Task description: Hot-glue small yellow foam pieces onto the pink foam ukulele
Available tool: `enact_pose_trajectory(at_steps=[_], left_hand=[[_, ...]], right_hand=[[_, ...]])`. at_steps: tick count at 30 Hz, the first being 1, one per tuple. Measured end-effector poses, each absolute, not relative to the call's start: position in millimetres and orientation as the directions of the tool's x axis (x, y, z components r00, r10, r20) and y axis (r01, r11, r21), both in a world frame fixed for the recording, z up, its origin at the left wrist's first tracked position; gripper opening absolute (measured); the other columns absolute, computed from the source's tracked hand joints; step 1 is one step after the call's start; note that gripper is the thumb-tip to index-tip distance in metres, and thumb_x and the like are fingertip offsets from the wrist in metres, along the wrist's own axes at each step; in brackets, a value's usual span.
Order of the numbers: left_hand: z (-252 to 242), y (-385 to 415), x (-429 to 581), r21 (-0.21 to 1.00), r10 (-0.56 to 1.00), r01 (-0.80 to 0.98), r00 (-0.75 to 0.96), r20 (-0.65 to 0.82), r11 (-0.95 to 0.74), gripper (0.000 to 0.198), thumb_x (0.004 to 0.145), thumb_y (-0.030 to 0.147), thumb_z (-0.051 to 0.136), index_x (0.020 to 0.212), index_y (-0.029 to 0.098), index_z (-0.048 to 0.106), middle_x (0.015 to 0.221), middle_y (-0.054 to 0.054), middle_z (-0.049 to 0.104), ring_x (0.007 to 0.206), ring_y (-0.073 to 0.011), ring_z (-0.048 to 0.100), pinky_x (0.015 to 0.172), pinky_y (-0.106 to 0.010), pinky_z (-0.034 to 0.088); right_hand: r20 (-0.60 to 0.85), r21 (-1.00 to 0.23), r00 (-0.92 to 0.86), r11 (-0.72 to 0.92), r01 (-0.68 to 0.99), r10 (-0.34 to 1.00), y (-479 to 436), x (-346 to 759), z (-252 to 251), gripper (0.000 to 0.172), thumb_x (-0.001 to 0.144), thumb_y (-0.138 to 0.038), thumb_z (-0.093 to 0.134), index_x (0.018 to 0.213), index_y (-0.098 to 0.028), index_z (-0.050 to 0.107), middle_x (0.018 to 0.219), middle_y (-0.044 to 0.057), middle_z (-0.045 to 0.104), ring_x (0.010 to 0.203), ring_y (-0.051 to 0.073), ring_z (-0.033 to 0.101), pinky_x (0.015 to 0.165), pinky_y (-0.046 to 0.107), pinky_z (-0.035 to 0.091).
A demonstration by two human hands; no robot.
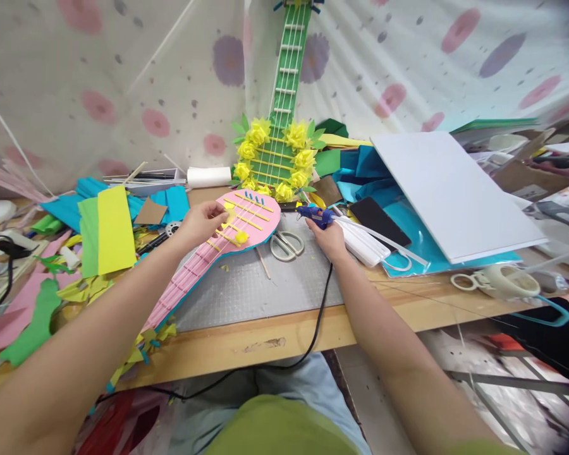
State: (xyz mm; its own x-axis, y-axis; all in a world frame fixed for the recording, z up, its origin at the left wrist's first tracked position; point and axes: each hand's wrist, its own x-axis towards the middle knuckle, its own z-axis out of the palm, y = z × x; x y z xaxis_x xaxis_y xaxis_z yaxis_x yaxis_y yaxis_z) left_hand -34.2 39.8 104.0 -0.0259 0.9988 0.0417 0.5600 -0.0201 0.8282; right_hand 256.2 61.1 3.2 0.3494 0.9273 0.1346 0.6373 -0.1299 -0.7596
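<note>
A pink paper guitar (253, 221) with a blue edge lies slanted on the grey cutting mat (284, 291). Yellow strips cross its body, and thin strings run along it. My left hand (203, 222) is over the left side of the body, its fingertips pinched on a small yellow paper flower (228, 207) that they partly hide. Another yellow flower (241, 237) sits on the body, lower right of that hand. My right hand (330, 239) grips a blue glue gun (315, 216) to the right of the guitar, its nozzle pointing left. A black cord hangs below.
Scissors (287, 245) and a thin stick (263, 264) lie on the mat. A green paper guitar (277, 158) with yellow flowers leans on the curtain behind. Coloured paper (116, 230) clutters the left; a white board (450, 189) stands at right. The cord (320, 322) crosses the table edge.
</note>
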Motion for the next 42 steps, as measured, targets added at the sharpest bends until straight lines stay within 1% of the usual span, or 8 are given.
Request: enact_pose_trajectory(at_steps=[4, 9, 11, 17, 23, 27, 34, 42], left_hand=[[99, 54, -40, 0.759, 0.995, 0.643, 0.065, 0.078, -0.102, 0.011, 0.072, 0.029, 0.058, 0.075, 0.018, 0.058, 0.063, 0.001, 0.056, 0.052, -0.0100, 0.052, 0.047, -0.022, 0.043], [96, 64, -44, 0.568, 0.973, 0.791, 0.204, 0.107, -0.229, 0.014, 0.074, 0.033, 0.056, 0.074, 0.020, 0.061, 0.066, 0.000, 0.060, 0.059, -0.0124, 0.054, 0.055, -0.023, 0.039], [94, 65, -44, 0.518, 0.968, 0.818, 0.231, 0.100, -0.249, 0.014, 0.074, 0.033, 0.055, 0.074, 0.020, 0.061, 0.068, -0.001, 0.062, 0.060, -0.0130, 0.054, 0.057, -0.023, 0.037], [85, 65, -46, 0.487, 0.976, 0.847, 0.213, 0.055, -0.212, 0.016, 0.074, 0.034, 0.053, 0.078, 0.021, 0.062, 0.075, -0.002, 0.066, 0.066, -0.0156, 0.056, 0.060, -0.024, 0.038], [78, 64, -48, 0.398, 0.954, 0.876, 0.300, -0.010, -0.271, 0.018, 0.076, 0.037, 0.050, 0.075, 0.022, 0.060, 0.073, -0.002, 0.065, 0.067, -0.0166, 0.055, 0.059, -0.025, 0.035], [78, 65, -48, 0.406, 0.935, 0.862, 0.350, -0.048, -0.302, 0.018, 0.076, 0.037, 0.049, 0.073, 0.023, 0.060, 0.072, -0.001, 0.063, 0.067, -0.0163, 0.055, 0.059, -0.024, 0.035], [80, 71, -46, 0.411, 0.922, 0.859, 0.375, -0.102, -0.304, 0.015, 0.075, 0.033, 0.049, 0.072, 0.023, 0.059, 0.071, -0.001, 0.063, 0.067, -0.0158, 0.055, 0.062, -0.024, 0.036], [85, 79, -42, 0.455, 0.883, 0.833, 0.433, -0.182, -0.314, 0.017, 0.071, 0.035, 0.051, 0.075, 0.023, 0.061, 0.076, -0.001, 0.067, 0.069, -0.0158, 0.057, 0.062, -0.024, 0.038]], right_hand=[[0.127, -0.730, 0.351, -0.153, 0.666, 0.928, 61, 256, 2, 0.048, 0.075, -0.054, 0.060, 0.093, -0.010, 0.069, 0.094, 0.017, 0.071, 0.090, 0.028, 0.066, 0.076, 0.035, 0.048], [0.121, -0.708, 0.338, -0.157, 0.688, 0.933, 62, 256, 0, 0.048, 0.076, -0.055, 0.059, 0.092, -0.011, 0.069, 0.093, 0.017, 0.071, 0.090, 0.028, 0.066, 0.075, 0.034, 0.048], [0.098, -0.700, 0.334, -0.174, 0.693, 0.937, 62, 255, 1, 0.048, 0.077, -0.055, 0.059, 0.093, -0.011, 0.069, 0.094, 0.018, 0.071, 0.091, 0.029, 0.066, 0.076, 0.035, 0.048], [0.059, -0.702, 0.323, -0.191, 0.686, 0.945, 60, 254, 4, 0.048, 0.078, -0.053, 0.059, 0.098, -0.011, 0.069, 0.097, 0.018, 0.070, 0.095, 0.030, 0.065, 0.078, 0.035, 0.047], [0.061, -0.717, 0.322, -0.183, 0.672, 0.945, 59, 254, 4, 0.047, 0.077, -0.053, 0.060, 0.099, -0.012, 0.069, 0.097, 0.016, 0.071, 0.094, 0.028, 0.065, 0.078, 0.034, 0.047], [0.069, -0.722, 0.312, -0.169, 0.671, 0.948, 58, 254, 3, 0.046, 0.076, -0.053, 0.061, 0.098, -0.013, 0.070, 0.095, 0.015, 0.071, 0.095, 0.029, 0.065, 0.079, 0.035, 0.048], [0.054, -0.715, 0.292, -0.168, 0.679, 0.955, 58, 252, 5, 0.046, 0.077, -0.051, 0.061, 0.101, -0.012, 0.070, 0.098, 0.016, 0.071, 0.097, 0.030, 0.065, 0.082, 0.037, 0.047], [0.085, -0.712, 0.277, -0.136, 0.689, 0.957, 58, 252, 1, 0.044, 0.077, -0.051, 0.061, 0.097, -0.013, 0.071, 0.094, 0.015, 0.071, 0.092, 0.029, 0.066, 0.078, 0.035, 0.048]])
